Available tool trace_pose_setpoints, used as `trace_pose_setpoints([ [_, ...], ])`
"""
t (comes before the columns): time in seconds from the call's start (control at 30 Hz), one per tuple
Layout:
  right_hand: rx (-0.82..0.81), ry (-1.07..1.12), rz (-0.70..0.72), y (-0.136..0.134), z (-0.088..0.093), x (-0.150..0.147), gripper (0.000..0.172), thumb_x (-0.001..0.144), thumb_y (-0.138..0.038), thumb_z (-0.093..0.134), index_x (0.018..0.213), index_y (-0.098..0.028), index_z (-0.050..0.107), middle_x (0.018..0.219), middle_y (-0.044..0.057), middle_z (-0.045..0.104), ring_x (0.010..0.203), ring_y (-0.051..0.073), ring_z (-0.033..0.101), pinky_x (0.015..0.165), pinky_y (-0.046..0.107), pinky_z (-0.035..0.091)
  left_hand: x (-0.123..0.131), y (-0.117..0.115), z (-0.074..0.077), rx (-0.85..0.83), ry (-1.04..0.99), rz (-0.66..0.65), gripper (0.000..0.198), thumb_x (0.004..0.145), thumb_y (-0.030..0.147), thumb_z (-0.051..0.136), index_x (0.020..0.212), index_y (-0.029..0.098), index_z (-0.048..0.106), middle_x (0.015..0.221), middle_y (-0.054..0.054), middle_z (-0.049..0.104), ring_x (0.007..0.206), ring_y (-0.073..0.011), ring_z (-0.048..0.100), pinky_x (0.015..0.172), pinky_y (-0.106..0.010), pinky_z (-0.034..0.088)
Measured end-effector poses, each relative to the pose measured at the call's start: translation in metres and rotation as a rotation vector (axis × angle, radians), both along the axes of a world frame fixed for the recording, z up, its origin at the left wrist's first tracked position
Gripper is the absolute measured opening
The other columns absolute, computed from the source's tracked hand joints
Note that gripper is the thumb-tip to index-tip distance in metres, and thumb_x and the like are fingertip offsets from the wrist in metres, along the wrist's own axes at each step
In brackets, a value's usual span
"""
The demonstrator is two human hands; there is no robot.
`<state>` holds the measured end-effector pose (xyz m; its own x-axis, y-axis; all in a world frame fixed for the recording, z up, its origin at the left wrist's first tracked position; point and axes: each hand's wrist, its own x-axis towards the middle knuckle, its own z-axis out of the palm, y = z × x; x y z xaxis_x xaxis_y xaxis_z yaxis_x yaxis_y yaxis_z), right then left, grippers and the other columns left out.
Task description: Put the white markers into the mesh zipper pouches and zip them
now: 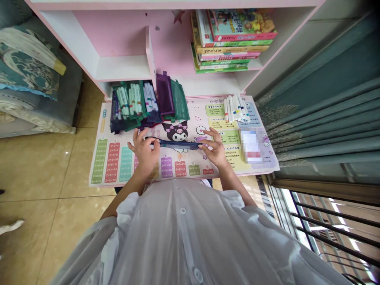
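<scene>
A dark blue zippered pouch (179,145) is stretched between my two hands, its long edge turned up toward me. My left hand (145,149) pinches its left end between thumb and finger, the other fingers raised. At the opposite end, my right hand (214,148) grips the corner in the same way. Beyond my left hand lie several green and blue mesh pouches filled with marker pens (135,99). Beside them rest a purple mesh pouch (165,94) and a green mesh pouch (179,101). Loose white markers (236,107) with coloured bands lie farther right.
A printed desk mat (213,172) with multiplication tables and a cartoon figure covers the desk. Behind it rises a pink and white shelf (124,67) with stacked books (234,39). A blurred-out flat item (252,145) lies at right, near a teal curtain (320,91).
</scene>
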<state>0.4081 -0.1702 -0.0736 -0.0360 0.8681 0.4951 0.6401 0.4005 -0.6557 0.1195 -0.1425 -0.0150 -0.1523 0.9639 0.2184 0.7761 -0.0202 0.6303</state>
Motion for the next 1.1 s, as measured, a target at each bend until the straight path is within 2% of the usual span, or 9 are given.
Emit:
trace_pose_setpoints([
  [0.37,0.036,0.014,0.010,-0.001,-0.001,0.005,0.016,0.091,-0.042,0.068,0.090,-0.029,0.077,0.133,0.005,0.065,0.144,0.034,0.045,0.118,0.065,0.039,-0.006,0.000,-0.001,0.009,-0.022,0.069,0.013,0.083,0.024,0.065,0.071,0.022,0.063,0.138,-0.008,0.063,0.150,-0.0372,0.034,0.116,-0.078,0.012],
  [0.6,0.023,0.001,-0.012,-0.001,0.000,0.007,0.017,0.091,-0.043,0.068,0.088,-0.029,0.077,0.131,0.005,0.065,0.144,0.035,0.044,0.118,0.065,0.040,-0.011,0.001,-0.003,0.039,-0.046,0.089,0.013,0.083,0.026,0.065,0.071,0.023,0.063,0.135,-0.007,0.065,0.148,-0.0353,0.038,0.118,-0.072,0.020],
  [0.9,0.033,-0.001,-0.055,-0.004,-0.003,0.014,0.016,0.090,-0.044,0.069,0.089,-0.030,0.077,0.128,0.005,0.066,0.142,0.034,0.047,0.118,0.065,0.040,-0.017,0.001,-0.003,0.037,-0.111,0.102,0.014,0.083,0.027,0.065,0.070,0.023,0.062,0.134,-0.007,0.065,0.149,-0.0342,0.036,0.120,-0.069,0.017],
  [1.1,0.049,0.003,-0.069,-0.003,-0.003,0.016,0.016,0.090,-0.043,0.070,0.089,-0.029,0.078,0.127,0.006,0.066,0.141,0.034,0.048,0.118,0.064,0.040,-0.018,0.003,-0.005,0.090,-0.099,0.111,0.015,0.084,0.029,0.063,0.070,0.023,0.061,0.130,-0.007,0.066,0.146,-0.0325,0.041,0.121,-0.064,0.025],
])
